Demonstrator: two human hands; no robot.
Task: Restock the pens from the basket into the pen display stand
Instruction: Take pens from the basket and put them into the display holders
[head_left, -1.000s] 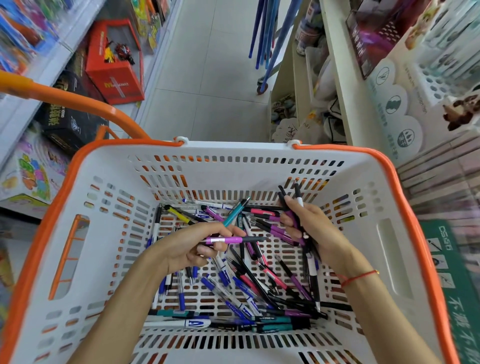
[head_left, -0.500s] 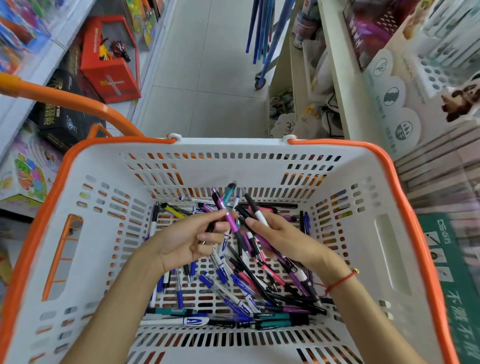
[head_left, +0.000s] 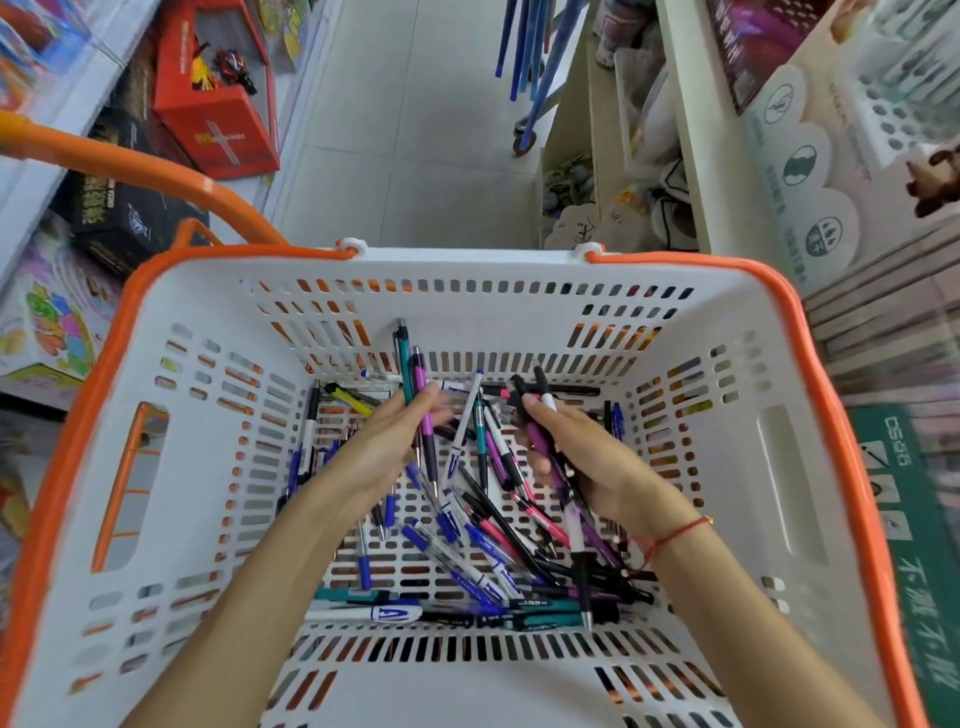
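Note:
A white basket (head_left: 208, 467) with an orange rim fills the view, and several loose pens (head_left: 467, 545) in blue, pink, black, teal and purple lie on its floor. My left hand (head_left: 384, 447) holds a purple pen (head_left: 423, 410) and a teal pen (head_left: 402, 358) upright near the back wall. My right hand (head_left: 597, 467) grips a bundle of pens (head_left: 540, 410), purple, black and white, their tips pointing down past my wrist. The pen display stand (head_left: 893, 104) with its white hole grid shows at the top right edge.
An orange handle (head_left: 130, 166) arcs over the basket's left corner. Boxed toys, including a red box (head_left: 218, 104), line the left shelf. A cream shelf unit (head_left: 691, 156) stands on the right. A tiled aisle floor (head_left: 415, 156) runs ahead, with blue poles (head_left: 530, 52) leaning at its end.
My left hand turned the purple pen from lying crosswise to upright and now also holds a teal pen. My right hand shifted left, then back right, with its bundle.

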